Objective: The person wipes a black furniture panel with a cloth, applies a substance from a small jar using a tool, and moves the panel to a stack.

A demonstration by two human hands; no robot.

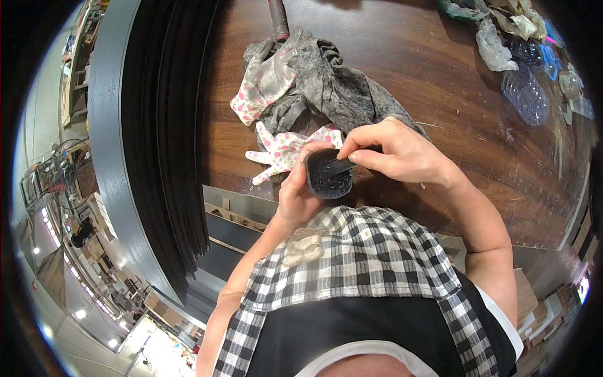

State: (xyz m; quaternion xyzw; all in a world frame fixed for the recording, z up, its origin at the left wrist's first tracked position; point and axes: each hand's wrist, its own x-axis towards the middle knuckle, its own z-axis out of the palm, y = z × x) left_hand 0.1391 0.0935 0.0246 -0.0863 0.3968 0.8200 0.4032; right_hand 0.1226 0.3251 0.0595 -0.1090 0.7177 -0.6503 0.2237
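Note:
My left hand (295, 193) is wrapped round a small dark cup (331, 187) and tilts its mouth toward me. Inside the cup is dark, speckled stuff that I cannot name. Between the thumb and fingers of my right hand (402, 152) is a thin dark stick (341, 166), its lower end in the cup. Just beyond my left hand lies a white glove with pink flowers (286, 151). A second flowered glove (267, 85), greyed with dirt, rests farther back against a crumpled grey cloth (352, 88).
A brown wooden table (452, 69) spreads before me. Tall dark panels (169, 125) stand packed along its left side. A dark handle (278, 22) lies at the back. Clear plastic containers (526, 94), bags (493, 44) and a blue-handled item (551, 60) crowd the far right.

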